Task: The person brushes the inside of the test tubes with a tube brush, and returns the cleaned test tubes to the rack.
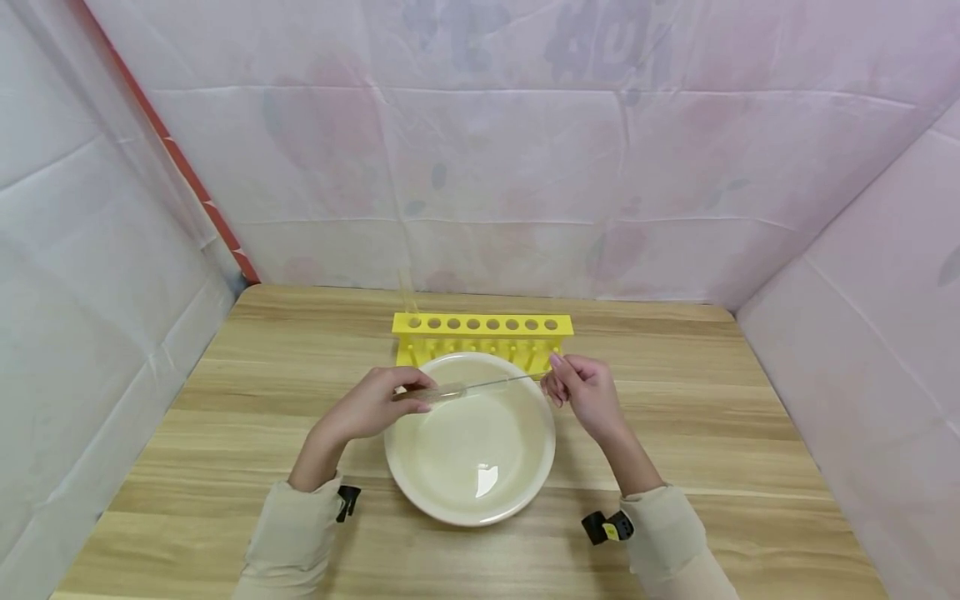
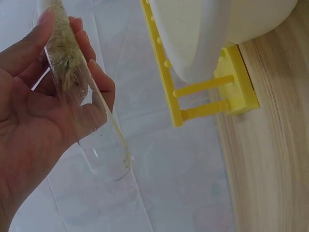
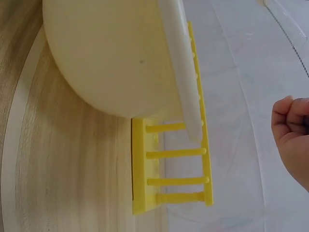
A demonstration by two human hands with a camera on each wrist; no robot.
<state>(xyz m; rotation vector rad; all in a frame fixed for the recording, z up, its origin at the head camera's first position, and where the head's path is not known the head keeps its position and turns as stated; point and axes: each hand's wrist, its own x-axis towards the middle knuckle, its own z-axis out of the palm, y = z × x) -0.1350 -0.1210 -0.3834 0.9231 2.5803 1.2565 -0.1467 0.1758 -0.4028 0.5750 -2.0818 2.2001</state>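
Above a cream basin (image 1: 472, 454), my left hand (image 1: 371, 407) grips a clear glass test tube (image 1: 450, 392). In the left wrist view, thumb and fingers wrap the tube, and the pale bristles of a test tube brush (image 2: 66, 60) sit inside it, short of the rounded closed end. The brush's thin twisted wire runs out of the tube's mouth toward the right. At the wire's far end, my right hand (image 1: 588, 393) pinches it over the basin's right rim. In the right wrist view, the curled fingers (image 3: 294, 116) show at the edge, with part of the wire.
Behind the basin, close against it, stands a yellow test tube rack (image 1: 517, 329) with a row of holes and pegs. Another clear tube (image 1: 407, 293) stands in its leftmost hole. Wooden tabletop (image 1: 675, 400) surrounds them, with patterned cloth walls (image 1: 495, 183) at the back and sides.
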